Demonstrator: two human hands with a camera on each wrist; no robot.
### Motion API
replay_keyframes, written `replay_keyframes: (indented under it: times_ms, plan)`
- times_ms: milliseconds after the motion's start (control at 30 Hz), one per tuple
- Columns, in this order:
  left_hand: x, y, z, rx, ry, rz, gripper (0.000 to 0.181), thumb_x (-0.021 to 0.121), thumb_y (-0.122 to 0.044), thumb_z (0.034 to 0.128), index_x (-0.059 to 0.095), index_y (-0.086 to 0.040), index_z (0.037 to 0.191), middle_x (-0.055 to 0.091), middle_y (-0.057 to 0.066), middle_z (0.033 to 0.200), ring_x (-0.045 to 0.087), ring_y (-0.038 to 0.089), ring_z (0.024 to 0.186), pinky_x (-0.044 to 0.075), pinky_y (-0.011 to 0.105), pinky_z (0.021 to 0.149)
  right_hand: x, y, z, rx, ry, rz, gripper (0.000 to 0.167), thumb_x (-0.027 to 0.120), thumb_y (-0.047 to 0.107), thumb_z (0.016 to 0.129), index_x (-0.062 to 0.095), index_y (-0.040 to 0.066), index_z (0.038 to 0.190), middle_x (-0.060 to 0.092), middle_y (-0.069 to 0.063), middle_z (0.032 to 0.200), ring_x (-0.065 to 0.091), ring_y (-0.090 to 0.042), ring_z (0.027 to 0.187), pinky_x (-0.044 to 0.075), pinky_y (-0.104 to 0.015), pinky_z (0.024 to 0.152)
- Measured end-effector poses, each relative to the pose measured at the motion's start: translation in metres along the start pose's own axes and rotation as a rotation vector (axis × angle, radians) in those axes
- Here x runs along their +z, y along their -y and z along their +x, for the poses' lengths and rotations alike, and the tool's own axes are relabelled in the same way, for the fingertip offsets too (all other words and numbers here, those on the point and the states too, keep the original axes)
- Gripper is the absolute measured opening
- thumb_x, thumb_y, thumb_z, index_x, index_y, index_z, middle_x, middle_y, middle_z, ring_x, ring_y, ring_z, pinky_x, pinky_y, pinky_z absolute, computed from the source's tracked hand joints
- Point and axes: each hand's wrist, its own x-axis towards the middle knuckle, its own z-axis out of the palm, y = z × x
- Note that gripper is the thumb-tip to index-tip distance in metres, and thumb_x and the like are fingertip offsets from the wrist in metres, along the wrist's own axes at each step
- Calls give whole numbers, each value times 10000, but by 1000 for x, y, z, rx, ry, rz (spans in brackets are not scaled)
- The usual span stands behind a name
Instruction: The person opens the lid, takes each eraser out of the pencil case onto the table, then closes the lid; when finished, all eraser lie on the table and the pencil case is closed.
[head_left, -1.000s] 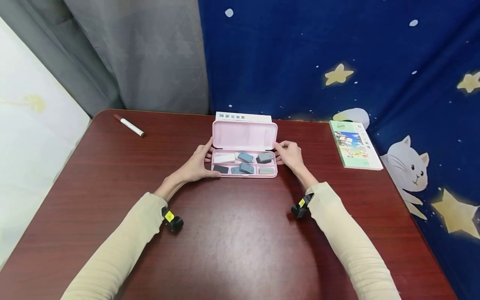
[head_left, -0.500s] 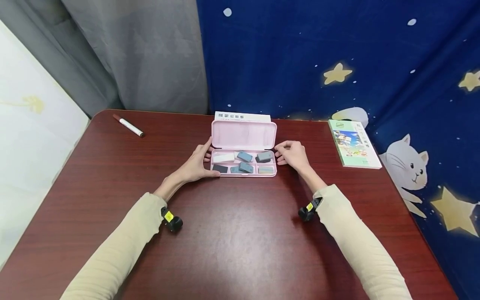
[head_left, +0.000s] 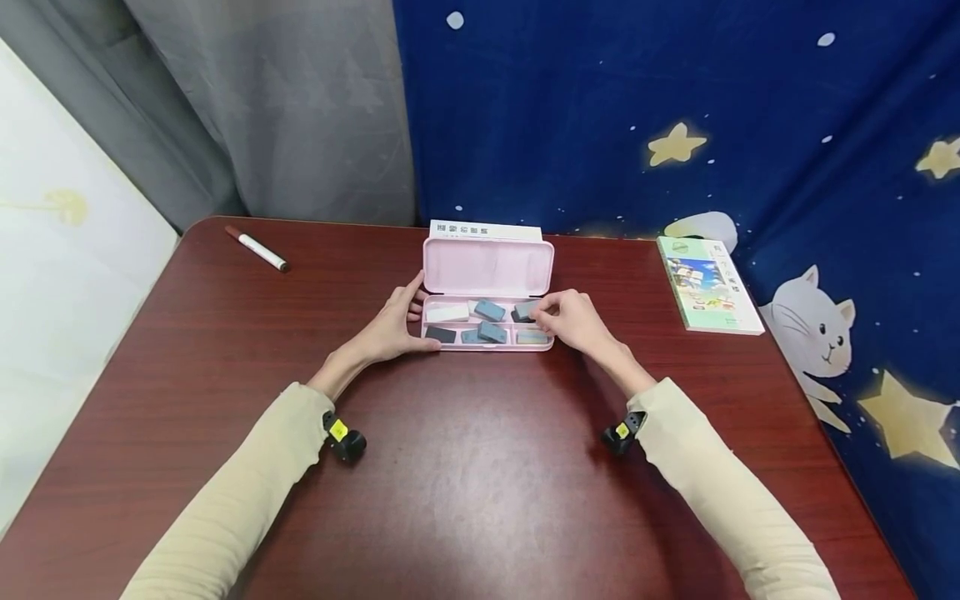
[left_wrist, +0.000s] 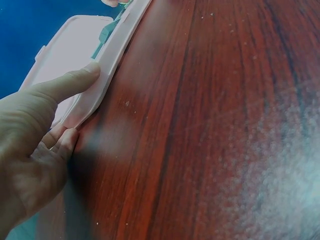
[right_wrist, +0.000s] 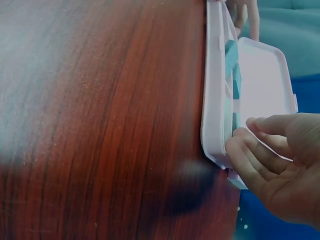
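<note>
Head view: left grip point(head_left: 388, 329) holds pink case point(head_left: 487, 267), book point(head_left: 486, 231) behind; right grip point(head_left: 572, 321) — pinching unclear — partly hides grey block point(head_left: 524, 310).

I have the left hand point(left_wrist: 30, 140) at 9 o'clock, its thumb resting on the rim of a pink case point(left_wrist: 111, 60) and its fingertips by the case's lower end. The case runs from 9 up to 12, its raised lid point(left_wrist: 72, 45) at 10 before a blue backdrop point(left_wrist: 25, 37). I see greyish blocks point(left_wrist: 106, 34) inside, and a cropped bit of another hand point(left_wrist: 111, 2) at 11. Red-brown table point(left_wrist: 215, 115) spreads from 12 round to 7, with pale glare at 4.
</note>
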Motion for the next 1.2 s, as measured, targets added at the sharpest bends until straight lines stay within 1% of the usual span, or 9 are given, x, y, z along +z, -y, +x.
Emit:
replay_keyframes:
  times_ms: [67, 133, 267, 333, 467, 567, 667, 1033, 1200]
  plan:
    - [1, 1, 0, 1, -3, -3, 1200, 885, -126, 686, 54, -46, 1548, 375, 192, 1286, 447, 303, 1124, 413, 418, 1003, 1, 2, 0, -49, 5, -94, 94, 685, 91, 880, 746, 25, 853, 692, -37, 731, 581, -152, 632, 457, -245, 589]
    - [1, 1, 0, 1, -8, -3, 1200, 886, -127, 685, 57, -52, 1549, 378, 182, 1283, 452, 292, 1118, 416, 407, 1001, 2, 3, -1, -91, 20, -153, 82, 692, 82, 871, 757, 41, 846, 703, -27, 765, 561, -153, 654, 440, -272, 605]
    - [2, 1, 1, 13, -15, 0, 1197, 886, -121, 681, 64, -48, 1548, 386, 181, 1280, 463, 283, 1104, 426, 396, 990, 4, 6, 0, -155, 51, -226, 73, 700, 54, 859, 767, 40, 834, 718, -42, 807, 601, -179, 716, 474, -328, 673]
    - [1, 1, 2, 16, -17, 1, 1194, 885, -117, 682, 66, -42, 1546, 387, 185, 1280, 464, 285, 1103, 426, 399, 990, 5, 7, 1, -162, 67, -242, 63, 710, 45, 852, 771, 40, 837, 721, -47, 817, 627, -189, 761, 492, -345, 713]
    - [1, 1, 1, 10, -12, 6, 1193, 885, -126, 685, 65, -44, 1547, 385, 183, 1280, 455, 289, 1108, 424, 410, 993, 8, 8, 2, -156, 114, -241, 57, 733, 33, 834, 779, 38, 867, 721, -44, 818, 641, -200, 822, 510, -357, 751]
    - [1, 0, 0, 7, -7, 5, 1193, 885, -133, 689, 62, -48, 1548, 386, 185, 1279, 451, 294, 1114, 422, 415, 996, 10, 8, 2, -157, 133, -235, 60, 741, 30, 828, 781, 39, 871, 720, -32, 812, 641, -199, 847, 513, -359, 774]
    - [1, 0, 0, 5, -5, 4, 1193, 884, -138, 690, 61, -53, 1549, 386, 183, 1279, 449, 292, 1117, 422, 410, 998, 10, 7, 2, -170, 135, -234, 56, 743, 31, 825, 782, 42, 863, 719, -23, 813, 640, -201, 874, 509, -368, 799]
    - [0, 0, 1, 4, -17, 15, 1194, 882, -158, 695, 55, -62, 1551, 385, 172, 1280, 444, 268, 1108, 419, 387, 998, 4, 10, 2, -211, 141, -199, 52, 753, 13, 815, 770, 54, 843, 707, -38, 845, 635, -218, 894, 505, -379, 829]
    - [2, 3, 0, 7, -14, 4, 1190, 883, -153, 695, 62, -68, 1552, 388, 175, 1271, 443, 265, 1115, 420, 380, 998, 5, 9, 0, -217, 148, -194, 44, 755, 9, 809, 753, 51, 821, 704, -42, 845, 632, -216, 876, 504, -374, 833]
